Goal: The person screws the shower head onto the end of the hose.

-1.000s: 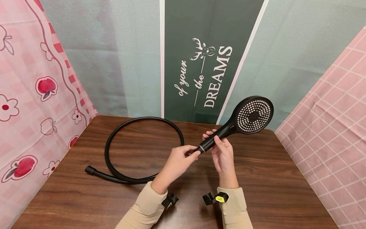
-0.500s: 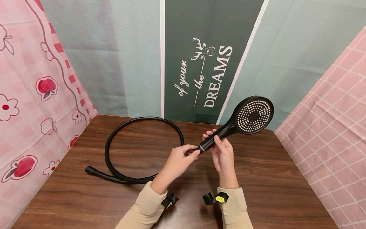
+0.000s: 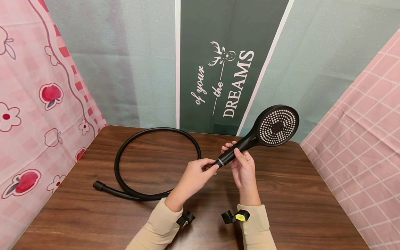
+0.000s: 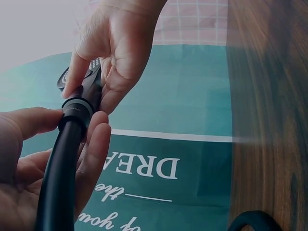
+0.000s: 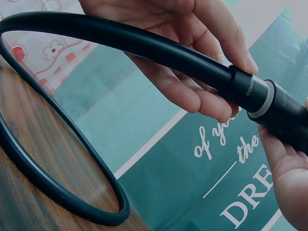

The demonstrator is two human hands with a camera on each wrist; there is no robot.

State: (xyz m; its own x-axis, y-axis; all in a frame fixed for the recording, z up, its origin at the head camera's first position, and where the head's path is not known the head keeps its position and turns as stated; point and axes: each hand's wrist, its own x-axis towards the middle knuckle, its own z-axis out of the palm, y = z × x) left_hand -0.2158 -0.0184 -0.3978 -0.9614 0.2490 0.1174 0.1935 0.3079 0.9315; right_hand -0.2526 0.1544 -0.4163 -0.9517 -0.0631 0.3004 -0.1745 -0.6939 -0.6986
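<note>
A black shower head (image 3: 277, 126) with pale nozzles is held up at a slant above the table, its face toward the head camera. My right hand (image 3: 243, 166) grips its handle, thumb in front and fingers behind. At the handle's lower end my left hand (image 3: 197, 173) pinches the hose connector (image 5: 248, 91) between thumb and fingers. In the right wrist view the connector meets the handle at a light grey ring (image 5: 263, 100). The black hose (image 3: 117, 163) runs back from the connector past the left palm and loops on the table.
The hose's other end fitting (image 3: 98, 185) lies on the wooden table (image 3: 297, 208) at the left. A green-and-grey printed cloth (image 3: 150, 69) stands behind the table. Pink patterned cloths flank it, one with apples (image 3: 25, 149) at left, one checked (image 3: 368, 139) at right.
My left thumb and fingers shift very slightly at the connector. The right hand, shower head and hose on the table stay where they were.
</note>
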